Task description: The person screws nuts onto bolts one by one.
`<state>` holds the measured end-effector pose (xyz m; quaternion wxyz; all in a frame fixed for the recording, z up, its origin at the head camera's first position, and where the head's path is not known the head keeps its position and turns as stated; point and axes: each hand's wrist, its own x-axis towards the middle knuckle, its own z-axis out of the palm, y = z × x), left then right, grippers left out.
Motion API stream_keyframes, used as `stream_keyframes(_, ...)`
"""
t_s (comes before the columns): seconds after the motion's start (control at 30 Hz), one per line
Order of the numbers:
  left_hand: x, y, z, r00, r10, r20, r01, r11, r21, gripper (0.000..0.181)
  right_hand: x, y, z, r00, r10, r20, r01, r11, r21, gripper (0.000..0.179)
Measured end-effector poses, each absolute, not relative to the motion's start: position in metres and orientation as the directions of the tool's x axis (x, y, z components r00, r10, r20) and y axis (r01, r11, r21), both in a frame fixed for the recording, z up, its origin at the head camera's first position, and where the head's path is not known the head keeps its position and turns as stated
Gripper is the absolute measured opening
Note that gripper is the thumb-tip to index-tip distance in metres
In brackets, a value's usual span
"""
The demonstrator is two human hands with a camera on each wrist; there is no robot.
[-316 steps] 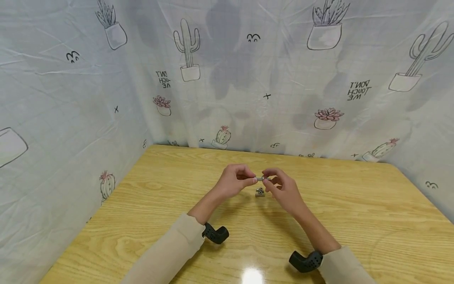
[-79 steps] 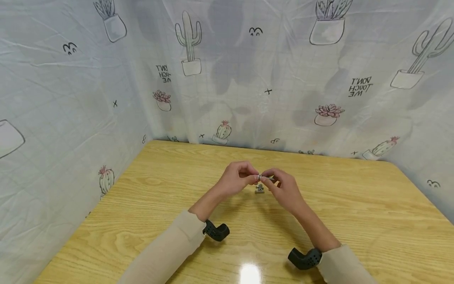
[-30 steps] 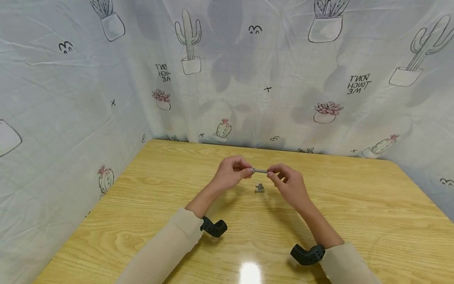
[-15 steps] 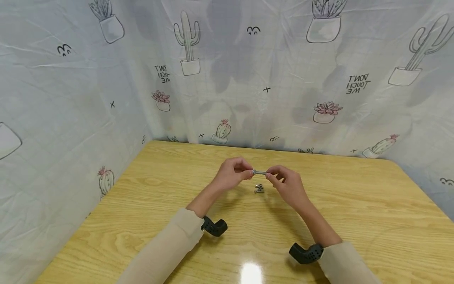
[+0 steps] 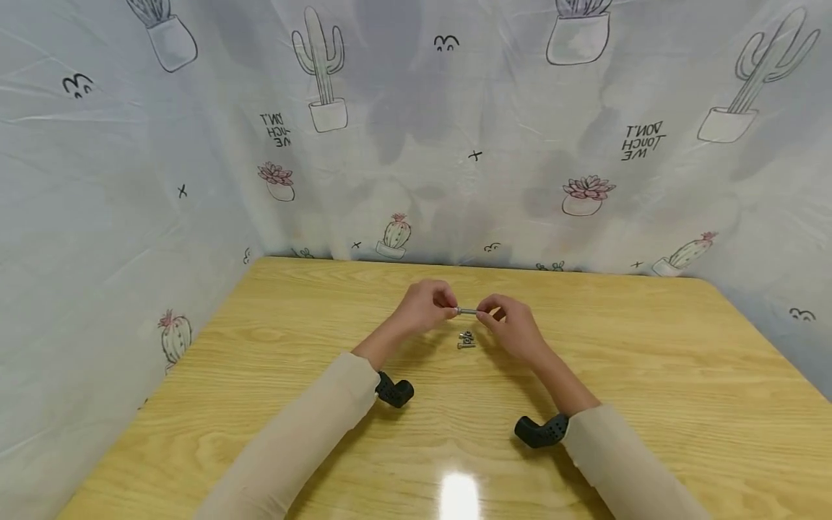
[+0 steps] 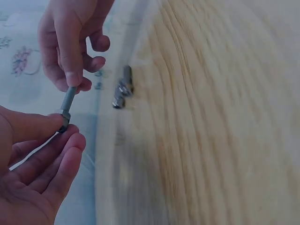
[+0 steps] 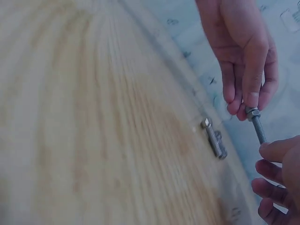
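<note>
Held level above the table, a metal bolt (image 5: 468,311) spans the space between both hands. My left hand (image 5: 425,307) pinches its head end between thumb and fingers. A hex nut (image 7: 253,114) sits on the bolt close to that end, beside the left thumb. The far threaded end is pinched by the thumb and fingertips of my right hand (image 5: 510,325). Bare thread (image 7: 259,130) shows between the nut and the right fingers. Just below the hands, a small cluster of metal hardware (image 5: 466,339) lies on the table; one bolt (image 7: 213,138) in it is plain, with nut-like pieces beside it.
The wood-grain table (image 5: 617,361) stretches out on both sides of the arms. A pale cactus-print cloth (image 5: 429,144) hangs behind it and along the left side. Each wrist wears a black camera mount (image 5: 542,431).
Earlier the nut was partway along the bolt, and the hands later came together at it. They have since drawn apart, with the nut at the left end. The head view has shifted slightly.
</note>
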<state>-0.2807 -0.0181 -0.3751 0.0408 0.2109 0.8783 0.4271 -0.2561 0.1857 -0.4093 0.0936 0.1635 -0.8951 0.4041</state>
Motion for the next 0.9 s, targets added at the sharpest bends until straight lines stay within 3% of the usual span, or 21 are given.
stream_keyframes(0.5,-0.307,-0.014,-0.383,-0.896,0.444,-0.009,0.34,0.699,0.629,0.008,-0.277,0.183,-0.419,-0.935,-0.275,0.225,-0.354,0.69,-0.632,0.006)
stream_keyframes(0.9,-0.311,-0.008,-0.376,-0.9,0.434,-0.024,0.343,0.742,0.576,0.007,-0.286,0.183,-0.414,-0.936,-0.28,0.215,-0.353,0.736,-0.577,0.007)
